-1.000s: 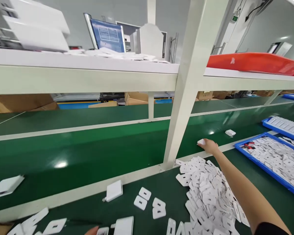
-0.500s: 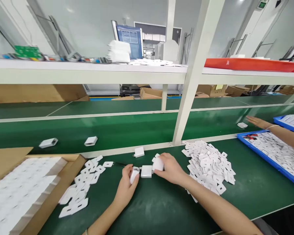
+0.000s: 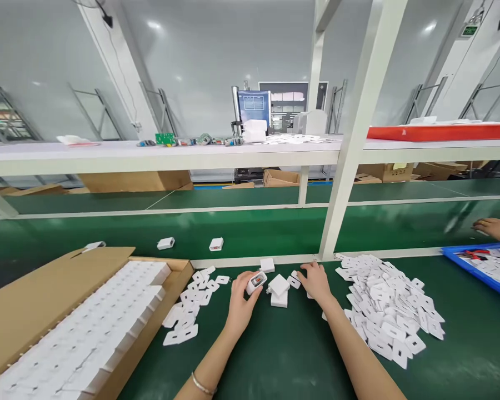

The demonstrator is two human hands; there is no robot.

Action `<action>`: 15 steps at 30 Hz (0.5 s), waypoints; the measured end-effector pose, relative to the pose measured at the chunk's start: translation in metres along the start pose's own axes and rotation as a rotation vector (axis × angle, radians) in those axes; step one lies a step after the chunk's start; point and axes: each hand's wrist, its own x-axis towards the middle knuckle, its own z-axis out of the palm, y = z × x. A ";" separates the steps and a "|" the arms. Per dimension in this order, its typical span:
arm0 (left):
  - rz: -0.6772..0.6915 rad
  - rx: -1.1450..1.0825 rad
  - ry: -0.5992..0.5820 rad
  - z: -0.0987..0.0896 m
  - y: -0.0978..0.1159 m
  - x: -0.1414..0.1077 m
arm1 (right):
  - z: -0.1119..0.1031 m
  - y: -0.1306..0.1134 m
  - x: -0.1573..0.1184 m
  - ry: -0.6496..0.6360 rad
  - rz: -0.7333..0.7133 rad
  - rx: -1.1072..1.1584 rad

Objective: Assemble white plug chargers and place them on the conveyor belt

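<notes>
Between its fingers my left hand (image 3: 240, 303) holds a white charger housing (image 3: 256, 282), its open end facing up and showing parts inside. Just right of it, a white block (image 3: 279, 284) rests partly on another block (image 3: 279, 300). A third block (image 3: 267, 265) sits behind them. My right hand (image 3: 315, 280) reaches to some small white plates (image 3: 294, 279), fingertips down at them; whether it grips one is hard to tell. A large heap of flat white plates (image 3: 387, 305) lies to the right, and a smaller group (image 3: 190, 305) to the left.
An open cardboard box (image 3: 160, 311) of white housings stands at the left. White units (image 3: 165, 243) lie on the green belt (image 3: 258, 228) behind. A white post (image 3: 344, 166) rises beyond my right hand. At far right, another person's hand (image 3: 494, 228) is above a blue tray (image 3: 454, 253).
The view has turned left. My right hand has let go of a white block, now lying on another, and moved right to the small plates. The left hand's housing is tilted to show its open end.
</notes>
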 end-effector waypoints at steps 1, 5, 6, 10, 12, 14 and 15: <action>0.004 -0.011 -0.002 0.001 0.003 0.004 | 0.002 0.005 0.000 -0.001 -0.013 0.000; -0.107 -0.172 -0.038 0.011 0.005 0.009 | 0.012 0.012 -0.006 0.001 -0.106 0.038; -0.171 -0.228 -0.054 0.014 0.003 0.007 | 0.013 0.012 -0.007 0.004 -0.124 0.050; -0.343 -0.453 -0.116 0.017 -0.013 -0.003 | 0.011 0.015 -0.006 0.053 -0.151 0.089; -0.334 -0.503 -0.120 0.013 -0.017 -0.006 | 0.005 0.013 -0.007 0.111 -0.160 0.121; -0.297 -0.508 -0.130 0.008 -0.015 -0.008 | -0.001 0.004 -0.013 0.168 -0.185 0.162; -0.271 -0.500 -0.140 0.006 -0.013 -0.009 | -0.004 -0.002 -0.018 0.195 -0.210 0.189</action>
